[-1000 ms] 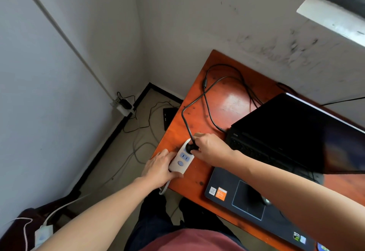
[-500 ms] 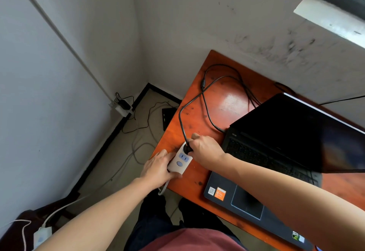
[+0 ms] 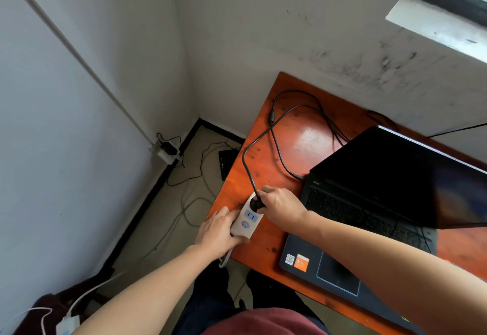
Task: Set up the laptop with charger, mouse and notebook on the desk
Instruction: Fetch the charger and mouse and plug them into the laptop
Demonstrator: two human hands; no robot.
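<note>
Both hands busy at desk (image 3: pixel 266 245) corner: left hand (image 3: pixel 220 230) wrapped round white power strip (image 3: pixel 246 220), right hand (image 3: pixel 280 207) pinching black charger plug (image 3: pixel 255 203) seated in it. Open laptop (image 3: pixel 369 203) just beside.

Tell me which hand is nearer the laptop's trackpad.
Right. The right hand sits on the black plug just beside the laptop, up-left of the trackpad; the left hand grips the power strip farther left.

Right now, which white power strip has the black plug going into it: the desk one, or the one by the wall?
The desk strip: left hand steadies it, right hand presses the plug. The wall strip lies untouched on the floor.
</note>
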